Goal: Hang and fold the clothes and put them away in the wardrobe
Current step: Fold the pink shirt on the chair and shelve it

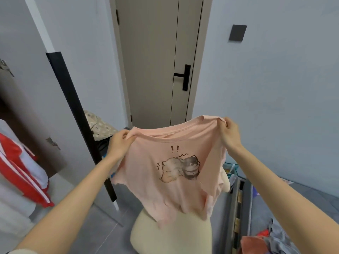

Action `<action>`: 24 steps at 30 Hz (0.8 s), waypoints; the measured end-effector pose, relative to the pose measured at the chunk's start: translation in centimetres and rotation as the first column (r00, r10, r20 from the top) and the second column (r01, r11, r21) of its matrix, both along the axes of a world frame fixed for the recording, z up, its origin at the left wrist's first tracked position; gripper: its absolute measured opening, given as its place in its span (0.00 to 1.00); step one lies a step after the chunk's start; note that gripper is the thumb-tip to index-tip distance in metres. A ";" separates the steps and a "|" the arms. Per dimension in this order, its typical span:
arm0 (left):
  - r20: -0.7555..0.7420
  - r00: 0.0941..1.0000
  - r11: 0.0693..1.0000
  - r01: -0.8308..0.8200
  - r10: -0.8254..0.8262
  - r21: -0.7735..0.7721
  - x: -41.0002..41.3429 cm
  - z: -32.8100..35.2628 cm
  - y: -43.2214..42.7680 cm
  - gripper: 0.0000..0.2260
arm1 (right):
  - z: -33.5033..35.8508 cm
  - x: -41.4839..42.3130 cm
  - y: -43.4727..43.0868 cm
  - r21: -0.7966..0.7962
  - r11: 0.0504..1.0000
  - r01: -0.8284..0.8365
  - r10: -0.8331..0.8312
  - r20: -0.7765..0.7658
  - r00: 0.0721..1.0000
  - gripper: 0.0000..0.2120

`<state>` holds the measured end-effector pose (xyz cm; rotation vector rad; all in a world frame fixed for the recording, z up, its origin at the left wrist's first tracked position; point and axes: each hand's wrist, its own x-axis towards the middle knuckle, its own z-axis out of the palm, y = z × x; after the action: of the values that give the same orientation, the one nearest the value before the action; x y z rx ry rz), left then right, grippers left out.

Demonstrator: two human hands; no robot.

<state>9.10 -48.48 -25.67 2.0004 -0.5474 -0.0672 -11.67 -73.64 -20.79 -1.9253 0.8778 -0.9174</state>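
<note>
A pink T-shirt (170, 173) with a cartoon print of two animals hangs spread out in front of me, print facing me. My left hand (120, 143) grips its left shoulder and my right hand (230, 132) grips its right shoulder, both at about chest height. The shirt's hem dangles over a cream chair (172, 233). At the far left the wardrobe (22, 110) stands open, with a red and white jacket (20, 173) hanging inside.
A closed beige door (157, 61) with a black handle is straight ahead. The wardrobe's door edge, a black strip (77, 110), slants between me and the door. A pile of clothes (271, 239) lies on the grey bed at lower right.
</note>
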 end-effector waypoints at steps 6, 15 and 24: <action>0.399 0.913 0.995 0.045 -0.079 0.093 -0.5 3.5 0.7 0.17 | -0.1 -1.0 1.1 0.060 0.996 0.068 -0.070 0.030 0.997 0.11; 0.539 0.803 0.924 0.038 -0.254 0.380 -1.7 6.4 2.9 0.11 | -1.4 -4.5 3.0 0.004 0.993 -0.120 0.119 -0.125 0.985 0.11; 0.434 0.884 0.984 0.175 -0.175 0.041 -4.8 6.2 5.4 0.05 | -0.3 -6.8 7.6 -0.068 0.997 0.047 -0.042 0.083 0.996 0.05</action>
<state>4.32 -43.08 -19.47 1.9661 -1.0159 0.2805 -18.47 -66.03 -21.07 -1.9192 0.8539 -1.0584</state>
